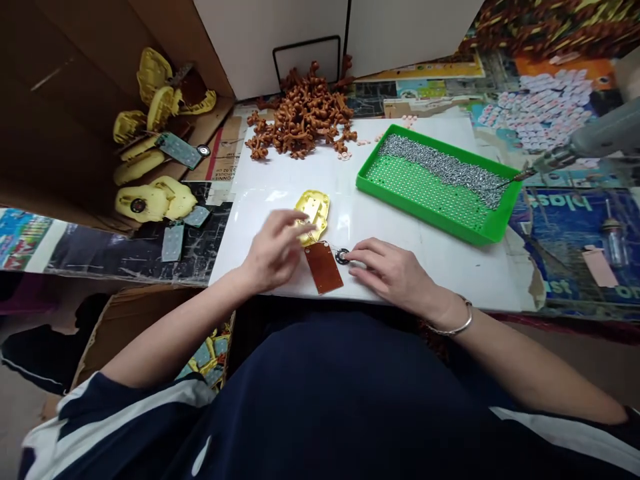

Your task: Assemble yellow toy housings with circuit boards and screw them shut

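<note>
A yellow plastic shell (322, 207) lies with its hollow side up on the white board. Below it is a brown circuit board (324, 268), with thin wires at its top edge. My left hand (274, 253) is over the shell's left edge, fingers apart and a little blurred; its fingertips cover part of the shell. To the right of the circuit board sits a small round black speaker (342, 257). The fingertips of my right hand (393, 273) grip the speaker's right edge, low on the white board.
A green tray (425, 212) of screws stands at right, under an electric screwdriver (565, 155). Brown plastic parts (305, 113) are heaped at the back. Yellow shells with circuit boards fill a cardboard box (75, 87) at left. Small pale pieces (545, 110) lie far right.
</note>
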Demonstrator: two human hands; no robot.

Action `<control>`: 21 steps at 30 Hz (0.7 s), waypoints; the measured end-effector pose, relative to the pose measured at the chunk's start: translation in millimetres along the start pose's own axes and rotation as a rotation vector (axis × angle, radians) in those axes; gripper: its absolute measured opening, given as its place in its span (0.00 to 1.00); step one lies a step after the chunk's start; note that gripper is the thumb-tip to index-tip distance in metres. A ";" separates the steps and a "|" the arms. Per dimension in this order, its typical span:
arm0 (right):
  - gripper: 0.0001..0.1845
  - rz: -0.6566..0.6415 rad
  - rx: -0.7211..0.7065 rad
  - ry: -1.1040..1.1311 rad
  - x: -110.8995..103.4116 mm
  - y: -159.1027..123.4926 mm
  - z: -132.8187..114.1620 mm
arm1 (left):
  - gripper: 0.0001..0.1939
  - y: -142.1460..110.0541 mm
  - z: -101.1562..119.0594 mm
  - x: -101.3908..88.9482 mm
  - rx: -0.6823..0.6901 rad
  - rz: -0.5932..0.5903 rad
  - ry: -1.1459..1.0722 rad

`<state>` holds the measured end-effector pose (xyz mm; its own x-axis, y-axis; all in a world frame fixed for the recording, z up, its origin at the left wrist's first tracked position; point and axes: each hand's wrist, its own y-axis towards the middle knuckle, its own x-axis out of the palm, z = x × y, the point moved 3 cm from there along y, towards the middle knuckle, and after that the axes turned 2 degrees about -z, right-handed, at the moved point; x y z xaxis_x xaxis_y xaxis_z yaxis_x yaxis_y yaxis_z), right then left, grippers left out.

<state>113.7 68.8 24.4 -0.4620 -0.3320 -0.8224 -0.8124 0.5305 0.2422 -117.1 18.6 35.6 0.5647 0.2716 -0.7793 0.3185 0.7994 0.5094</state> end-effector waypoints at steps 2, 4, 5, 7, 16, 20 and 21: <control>0.16 -0.027 -0.007 -0.121 7.7 2.4 -1.4 | 0.20 -2.9 16.3 -4.6 0.270 -0.265 0.080; 0.15 -0.025 0.021 -0.208 13.0 5.7 -0.2 | 0.20 -3.9 25.0 -4.3 0.400 -0.470 0.146; 0.14 -0.024 0.038 -0.235 14.8 7.6 0.7 | 0.19 -2.9 26.8 -2.5 0.427 -0.532 0.179; 0.13 -0.033 0.061 -0.240 17.0 11.3 2.6 | 0.18 0.6 27.6 3.6 0.471 -0.597 0.243; 0.08 0.115 0.413 0.482 -11.5 17.4 16.8 | 0.11 25.9 22.3 2.2 0.294 -0.210 -0.074; 0.12 0.124 0.725 1.123 -10.6 23.4 24.5 | 0.10 51.8 -11.1 4.2 -0.188 0.001 -0.473; 0.11 0.132 0.763 1.254 -8.1 25.8 23.8 | 0.14 58.0 -21.2 8.6 -0.264 0.020 -0.581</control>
<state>104.9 103.7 25.1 -0.8386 -0.4821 0.2536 -0.5446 0.7511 -0.3732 -109.9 78.7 50.7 0.9130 0.0122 -0.4077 0.1471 0.9224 0.3571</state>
